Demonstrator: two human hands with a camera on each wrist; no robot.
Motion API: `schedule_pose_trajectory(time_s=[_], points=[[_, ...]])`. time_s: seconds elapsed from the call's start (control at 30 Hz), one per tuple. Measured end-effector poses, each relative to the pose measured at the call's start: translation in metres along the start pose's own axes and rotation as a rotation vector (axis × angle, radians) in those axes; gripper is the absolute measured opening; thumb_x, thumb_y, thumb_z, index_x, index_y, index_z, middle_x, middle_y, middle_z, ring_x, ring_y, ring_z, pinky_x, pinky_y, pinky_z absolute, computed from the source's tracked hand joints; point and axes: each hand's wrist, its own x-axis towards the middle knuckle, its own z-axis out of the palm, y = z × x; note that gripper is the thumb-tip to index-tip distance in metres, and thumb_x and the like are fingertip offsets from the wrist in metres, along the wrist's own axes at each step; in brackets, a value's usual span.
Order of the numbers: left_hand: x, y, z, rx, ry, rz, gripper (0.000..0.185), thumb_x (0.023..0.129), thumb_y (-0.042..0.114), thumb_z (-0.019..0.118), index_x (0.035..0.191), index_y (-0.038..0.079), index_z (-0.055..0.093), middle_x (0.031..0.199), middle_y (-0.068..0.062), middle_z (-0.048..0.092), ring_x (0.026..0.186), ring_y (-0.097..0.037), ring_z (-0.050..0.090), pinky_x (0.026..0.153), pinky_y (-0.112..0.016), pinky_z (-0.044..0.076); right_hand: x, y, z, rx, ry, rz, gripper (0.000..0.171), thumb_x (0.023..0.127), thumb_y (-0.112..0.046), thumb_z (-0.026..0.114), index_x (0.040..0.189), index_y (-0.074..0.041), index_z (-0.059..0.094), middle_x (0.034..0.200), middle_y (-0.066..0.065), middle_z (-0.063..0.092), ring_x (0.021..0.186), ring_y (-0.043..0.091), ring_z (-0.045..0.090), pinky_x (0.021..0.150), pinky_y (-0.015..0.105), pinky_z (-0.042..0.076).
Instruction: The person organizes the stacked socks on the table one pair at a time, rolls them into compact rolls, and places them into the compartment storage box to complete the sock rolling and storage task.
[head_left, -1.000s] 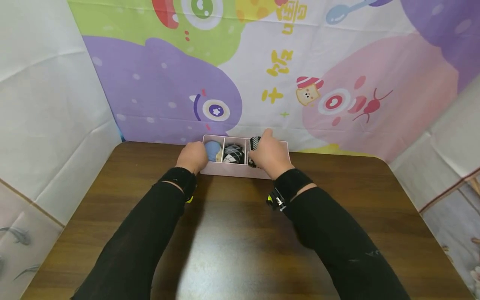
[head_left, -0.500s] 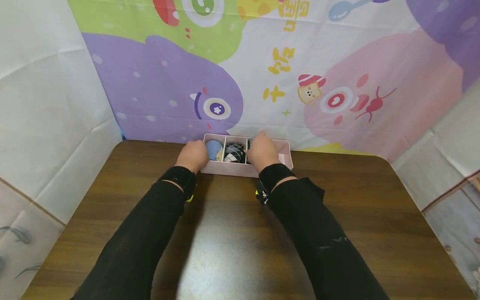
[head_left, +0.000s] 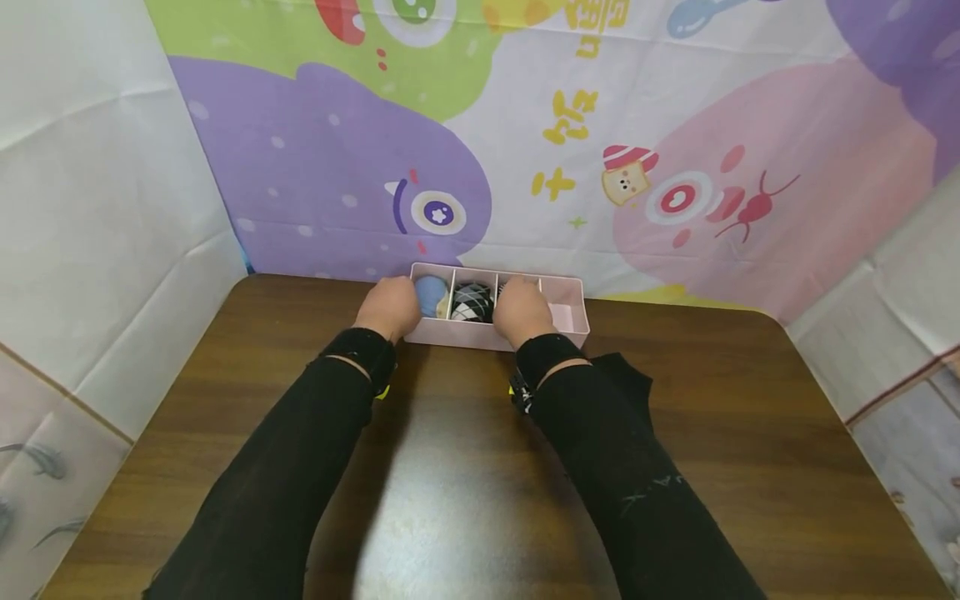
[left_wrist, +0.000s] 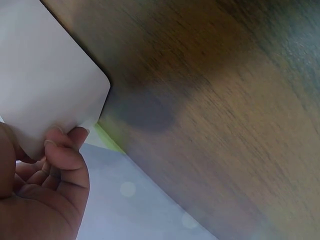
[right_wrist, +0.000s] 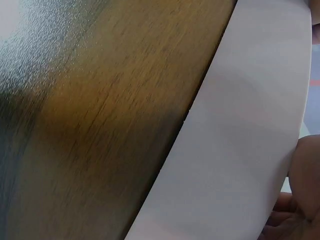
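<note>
A pale pink divided box (head_left: 450, 334) stands at the table's back edge. My left hand (head_left: 388, 308) grips its left end; in the left wrist view, the thumb and curled fingers (left_wrist: 67, 155) pinch the box's corner. My right hand (head_left: 522, 312) is over the third compartment, its fingertips down behind the front wall and mostly hidden. A sliver of a black-and-white striped cloth roll (head_left: 502, 288) shows beside it; I cannot tell whether the fingers hold it. The first compartment holds a blue cloth roll (head_left: 431, 295) with a beige part, the second a black-and-white checked roll (head_left: 472, 302).
In the fourth compartment, the pink floor (head_left: 561, 317) shows. Right behind the box hangs a cartoon-printed cloth (head_left: 547, 242). White cloth (head_left: 120, 208) closes off the left side. The brown wooden table (head_left: 450, 467) stretches out in front of the box.
My right hand, with the striped cloth roll in it a second ago, has moved left and sunk lower into the third compartment. The left hand has stayed on the box's left end.
</note>
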Motion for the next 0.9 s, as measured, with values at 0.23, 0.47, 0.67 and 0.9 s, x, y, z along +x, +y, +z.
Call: schedule_pose_trajectory(time_s=[0.23,0.47,0.67,0.9], points=[[-0.002,0.0,-0.001,-0.001,0.003,-0.005,0.028,0.097,0.0,0.045,0.103,-0.008,0.071,0.12,-0.024,0.068,0.104,-0.036,0.065,0.093,-0.05,0.053,-0.001,0.002,-0.002,-0.025,-0.036,-0.061,0.02,0.099,-0.012,0.057,0.104,-0.001,0.072,0.102,0.011,0.069,0.087,0.025,0.063,0.075,0.038,0.053],[-0.004,0.002,-0.002,-0.016,0.002,-0.028,0.03,0.099,0.001,0.044,0.108,-0.008,0.071,0.121,-0.024,0.068,0.104,-0.035,0.065,0.094,-0.05,0.052,-0.001,0.006,-0.005,-0.064,-0.068,-0.112,0.023,0.099,-0.011,0.053,0.102,0.001,0.073,0.115,0.015,0.068,0.098,0.027,0.063,0.088,0.041,0.052],[-0.001,0.002,-0.002,-0.03,0.028,-0.05,0.03,0.098,0.002,0.044,0.109,-0.007,0.07,0.123,-0.023,0.067,0.107,-0.037,0.064,0.097,-0.051,0.05,0.002,0.011,-0.004,-0.074,-0.053,-0.134,0.03,0.1,-0.012,0.048,0.117,0.005,0.067,0.12,0.017,0.063,0.105,0.029,0.059,0.097,0.043,0.049],[-0.001,0.005,-0.002,-0.04,0.022,-0.062,0.029,0.098,0.002,0.046,0.11,-0.008,0.071,0.121,-0.022,0.069,0.103,-0.035,0.064,0.095,-0.051,0.051,0.001,0.012,-0.004,-0.093,-0.043,-0.125,0.034,0.101,-0.012,0.046,0.122,0.004,0.068,0.135,0.02,0.059,0.118,0.033,0.058,0.097,0.045,0.051]])
